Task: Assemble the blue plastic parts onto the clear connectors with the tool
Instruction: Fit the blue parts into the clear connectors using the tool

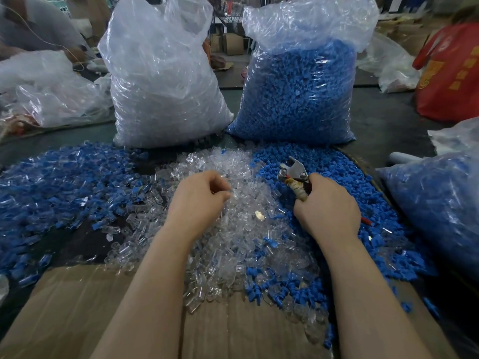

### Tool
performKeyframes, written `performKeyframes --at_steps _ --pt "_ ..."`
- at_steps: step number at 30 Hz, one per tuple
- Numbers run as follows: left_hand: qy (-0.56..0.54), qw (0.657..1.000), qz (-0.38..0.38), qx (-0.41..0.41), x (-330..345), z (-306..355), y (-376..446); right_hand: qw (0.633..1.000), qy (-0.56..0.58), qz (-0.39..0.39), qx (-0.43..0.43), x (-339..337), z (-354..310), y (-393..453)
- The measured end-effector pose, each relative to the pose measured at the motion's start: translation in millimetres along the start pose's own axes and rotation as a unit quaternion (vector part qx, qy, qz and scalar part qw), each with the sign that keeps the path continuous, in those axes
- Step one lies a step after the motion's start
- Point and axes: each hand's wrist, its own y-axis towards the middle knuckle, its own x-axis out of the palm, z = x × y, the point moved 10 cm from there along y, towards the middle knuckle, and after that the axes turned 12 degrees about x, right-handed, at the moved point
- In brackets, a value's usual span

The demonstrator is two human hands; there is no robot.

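Gripping the tool (294,177) by its tape-wound handles, the right hand (328,207) sits right of center in the frame, fingers curled tightly around the grips, the metal head sticking up and toward the upper left above the knuckles. The hand rests over the heap of blue plastic parts (344,177) that spreads along the right side of the work surface. The left hand (199,200), just left of center, has its fingers curled inward with fingertips drawn toward the thumb, dipping into the pile of clear connectors (233,237) in the middle of the frame; whether it actually pinches a connector cannot be told, since the pieces are transparent and small. Both forearms reach up from the bottom edge, bare, angled slightly toward each other, passing over a sheet of cardboard (77,307) at the lower part of the frame. At the left lies a mixed spread of blue-and-clear pieces (51,182). Behind the piles, in the upper middle, stand two plastic bags: a clear-parts bag (160,81) on the left and a blue-parts bag (298,92) on the right.
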Motion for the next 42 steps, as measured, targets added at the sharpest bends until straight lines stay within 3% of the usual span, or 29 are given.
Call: performKeyframes --at_steps 10,15,20,26,35,42 --pt "-0.015 0.998 0.057 -0.006 -9.1 1.8 1.2 0.999 0.031 -0.029 -0.019 4.6 -8.4 -0.9" --pt "-0.108 0.991 0.085 -0.007 -11.1 6.1 0.8 0.995 0.096 -0.024 -0.007 0.5 -7.7 0.7" --pt "-0.272 0.959 0.077 -0.025 -4.0 13.9 2.5 0.973 0.226 -0.025 -0.042 -9.1 -16.2 -2.5" --pt "-0.443 0.895 0.029 -0.041 21.6 32.1 1.8 0.914 0.391 -0.067 -0.088 -20.1 -33.9 -14.4" --pt "-0.465 0.884 0.046 -0.021 25.8 45.0 -1.6 0.884 0.436 -0.11 -0.123 -19.5 -44.2 -20.6" --pt "-0.548 0.835 -0.001 -0.038 29.6 50.0 -3.4 0.86 0.476 -0.125 -0.136 -24.5 -47.7 -23.4"
